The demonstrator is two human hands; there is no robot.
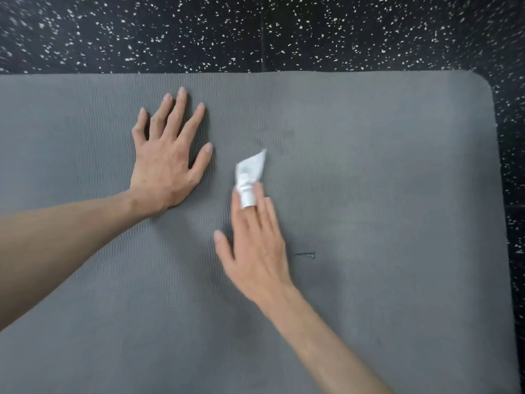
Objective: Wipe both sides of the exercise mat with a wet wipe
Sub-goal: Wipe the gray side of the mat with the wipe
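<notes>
A grey ribbed exercise mat point(383, 166) lies flat and fills most of the view, its rounded far right corner showing at the upper right. My left hand point(167, 160) rests flat on the mat with fingers spread and straight. My right hand point(255, 243) lies on the mat near the middle, a white wet wipe point(250, 173) tucked between its straight fingers and sticking out past the fingertips onto the mat. The right hand is slightly blurred.
Black rubber floor with white speckles point(255, 32) runs beyond the mat's far edge and along its right edge. A small dark nick point(306, 255) marks the mat just right of my right hand.
</notes>
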